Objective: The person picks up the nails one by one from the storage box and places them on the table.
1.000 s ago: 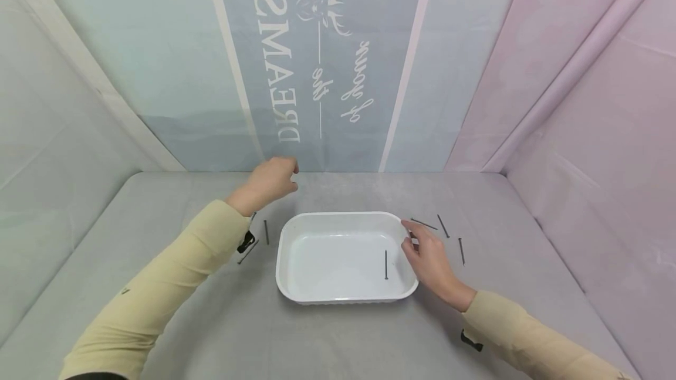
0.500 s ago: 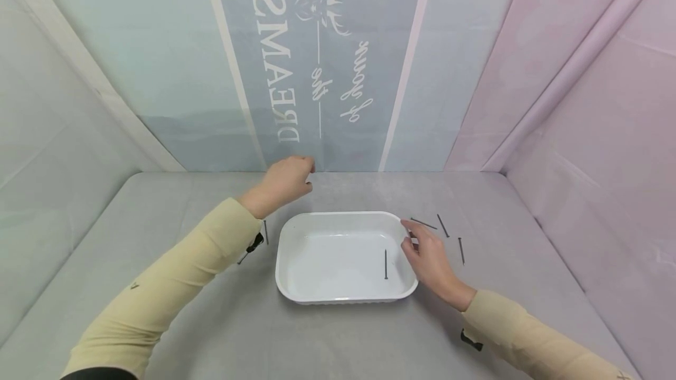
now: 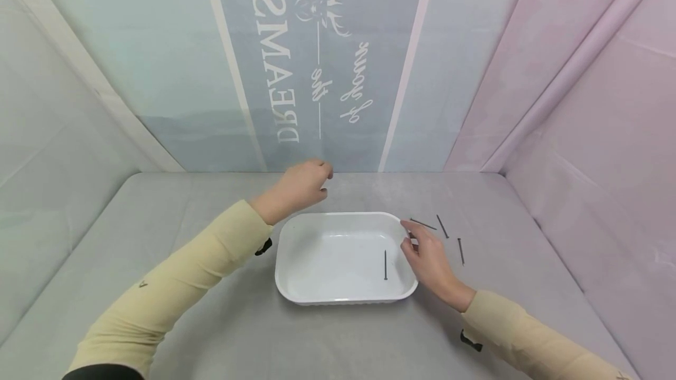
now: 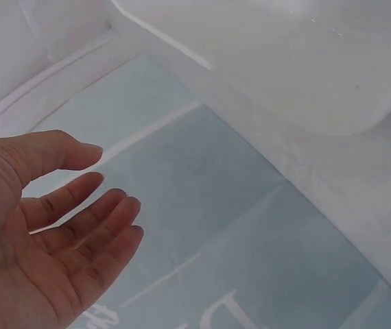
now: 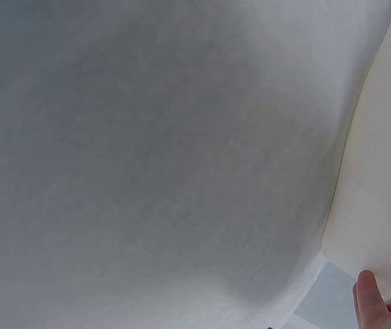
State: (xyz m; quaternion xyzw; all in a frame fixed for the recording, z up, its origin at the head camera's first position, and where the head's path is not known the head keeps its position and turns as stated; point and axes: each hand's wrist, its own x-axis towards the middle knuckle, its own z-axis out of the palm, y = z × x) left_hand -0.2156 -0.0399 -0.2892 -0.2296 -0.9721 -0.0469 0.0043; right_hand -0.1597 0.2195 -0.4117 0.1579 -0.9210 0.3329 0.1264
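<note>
A white baking dish (image 3: 338,268) sits on the grey table, and one dark nail (image 3: 385,265) lies inside it toward the right. My right hand (image 3: 430,257) holds the dish's right rim between thumb and fingers; part of that hand (image 5: 381,308) shows in the right wrist view's lower corner. Over the dish's far left corner hangs my left hand (image 3: 298,187), raised above the table. Seen in the left wrist view, the left hand (image 4: 65,226) has loosely bent fingers, a gap between thumb and fingertips, and nothing in it.
Right of the dish lie several nails: one nail (image 3: 423,224) near the rim, another nail (image 3: 442,226) behind, and a third nail (image 3: 461,251) farther right. A printed fabric wall (image 3: 322,75) rises behind the table (image 3: 338,339), with cloth walls at both sides.
My left hand has moved right, from left of the dish to over its far left corner. Its arm now hides the nails at the left. The right hand and dish stay put.
</note>
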